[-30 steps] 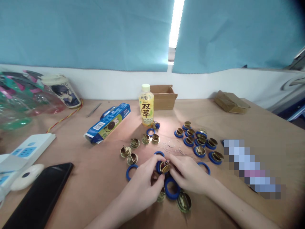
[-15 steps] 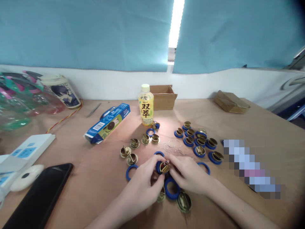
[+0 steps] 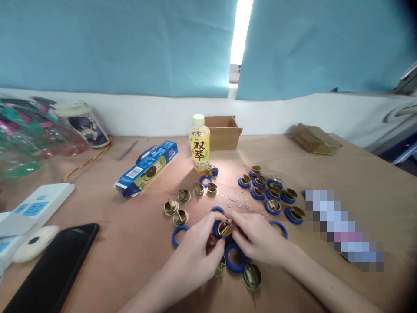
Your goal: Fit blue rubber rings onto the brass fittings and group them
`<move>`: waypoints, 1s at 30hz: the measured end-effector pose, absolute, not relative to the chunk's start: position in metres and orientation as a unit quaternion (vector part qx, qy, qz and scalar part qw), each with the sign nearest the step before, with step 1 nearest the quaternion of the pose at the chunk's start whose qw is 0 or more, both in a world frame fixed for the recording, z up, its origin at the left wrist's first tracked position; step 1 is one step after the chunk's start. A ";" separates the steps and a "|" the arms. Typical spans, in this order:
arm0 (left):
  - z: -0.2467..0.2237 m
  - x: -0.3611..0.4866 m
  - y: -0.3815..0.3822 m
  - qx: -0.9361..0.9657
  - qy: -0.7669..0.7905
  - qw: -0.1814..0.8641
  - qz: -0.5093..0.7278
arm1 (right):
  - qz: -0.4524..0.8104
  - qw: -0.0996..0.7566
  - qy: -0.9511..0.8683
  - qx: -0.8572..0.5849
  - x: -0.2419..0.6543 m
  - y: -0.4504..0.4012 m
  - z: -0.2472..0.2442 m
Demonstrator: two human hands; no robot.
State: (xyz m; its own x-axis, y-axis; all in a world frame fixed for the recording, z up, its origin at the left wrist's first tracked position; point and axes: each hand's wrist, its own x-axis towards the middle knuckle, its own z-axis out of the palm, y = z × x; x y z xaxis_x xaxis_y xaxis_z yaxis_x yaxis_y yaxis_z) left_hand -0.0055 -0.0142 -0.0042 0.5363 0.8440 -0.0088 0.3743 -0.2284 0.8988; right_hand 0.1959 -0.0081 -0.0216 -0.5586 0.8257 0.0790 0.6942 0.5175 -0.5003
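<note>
Between my two hands is a brass-coloured round fitting (image 3: 224, 228) with a blue ring around it and a bar across its hollow middle. My left hand (image 3: 202, 243) pinches it from the left, thumb below and index finger above. From the right, the closed fingertips of my right hand (image 3: 252, 232) press at its upper edge. Just below lies a loose blue ring (image 3: 235, 258), beside another brass fitting (image 3: 252, 275). Farther left rest several brass fittings without rings, one of them a fitting (image 3: 171, 207) lying tilted. A second blue ring (image 3: 180, 236) is partly behind my left hand.
Several ringed fittings (image 3: 273, 206) cluster on the right, near thin wire rings (image 3: 234, 199). A drink bottle (image 3: 199, 143) stands before a cardboard box (image 3: 223, 132). A blue carton (image 3: 146, 168), a black phone (image 3: 54, 269) and a power strip (image 3: 39, 206) are on the left.
The camera view has shifted very slightly. Both hands stay on the same fitting, with hardly any visible movement.
</note>
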 end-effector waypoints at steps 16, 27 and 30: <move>-0.002 -0.006 -0.014 0.744 0.415 0.464 0.245 | 0.207 0.158 -0.858 -0.442 0.196 -0.008 -0.021; -0.001 -0.005 -0.014 0.745 0.418 0.462 0.238 | 0.212 0.154 -0.856 -0.446 0.197 -0.008 -0.021; -0.001 -0.005 -0.014 0.746 0.415 0.461 0.243 | 0.209 0.157 -0.859 -0.441 0.196 -0.009 -0.021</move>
State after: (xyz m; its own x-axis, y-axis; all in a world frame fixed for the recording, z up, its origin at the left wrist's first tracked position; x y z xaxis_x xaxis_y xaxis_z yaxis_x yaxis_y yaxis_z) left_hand -0.0052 -0.0140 -0.0005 0.5376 0.8430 -0.0193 0.3938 -0.2307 0.8897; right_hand 0.1963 -0.0089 -0.0208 -0.5620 0.8228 0.0848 0.6920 0.5239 -0.4967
